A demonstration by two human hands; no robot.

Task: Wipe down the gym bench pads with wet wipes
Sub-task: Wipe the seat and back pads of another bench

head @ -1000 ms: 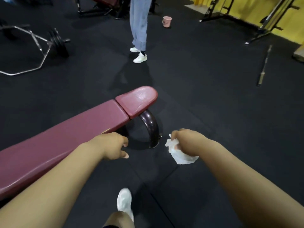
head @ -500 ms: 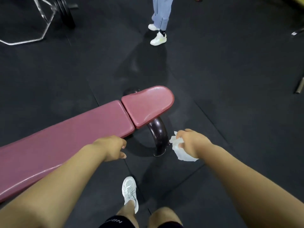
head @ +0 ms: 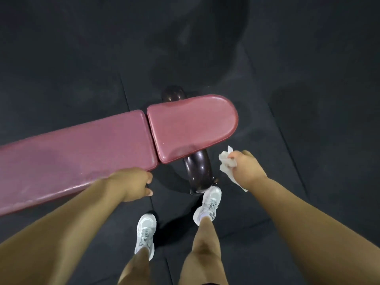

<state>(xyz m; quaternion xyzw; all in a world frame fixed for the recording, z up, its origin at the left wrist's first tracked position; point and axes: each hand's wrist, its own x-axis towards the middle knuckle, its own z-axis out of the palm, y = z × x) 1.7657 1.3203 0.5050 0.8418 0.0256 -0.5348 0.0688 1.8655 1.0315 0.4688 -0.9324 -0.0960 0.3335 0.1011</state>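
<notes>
No text, label, brand or number could be read anywhere in the view. The grey markings on the shoes [head: 209, 202] were too blurred to make out.
</notes>
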